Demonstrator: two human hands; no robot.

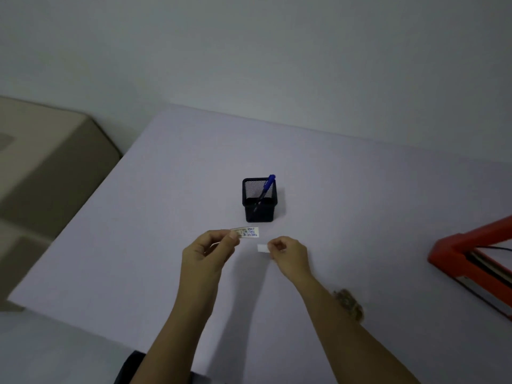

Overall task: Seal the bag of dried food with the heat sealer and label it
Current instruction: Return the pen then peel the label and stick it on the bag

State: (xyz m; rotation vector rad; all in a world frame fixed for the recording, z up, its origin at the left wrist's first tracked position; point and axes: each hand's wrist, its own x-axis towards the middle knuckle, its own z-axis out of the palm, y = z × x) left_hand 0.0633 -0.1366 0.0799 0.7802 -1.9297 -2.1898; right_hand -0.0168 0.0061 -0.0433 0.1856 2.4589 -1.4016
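Above the table (360, 189), the left hand (210, 249) pinches a written label (248, 232); the right hand (289, 253) pinches its peeled backing (262, 248). Sticking it on probably remains; no bag shows

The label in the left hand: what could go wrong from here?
1. The written label is pinched only at its left end by the left hand; it could curl and stick to itself.
2. The bag lies partly hidden under the right forearm, so placement may be awkward.

- A black mesh pen holder (259, 200) stood upright on the pale table (166, 203).
- A blue pen (266, 187) leaned inside it.
- A beige cabinet (50, 167) sat left.
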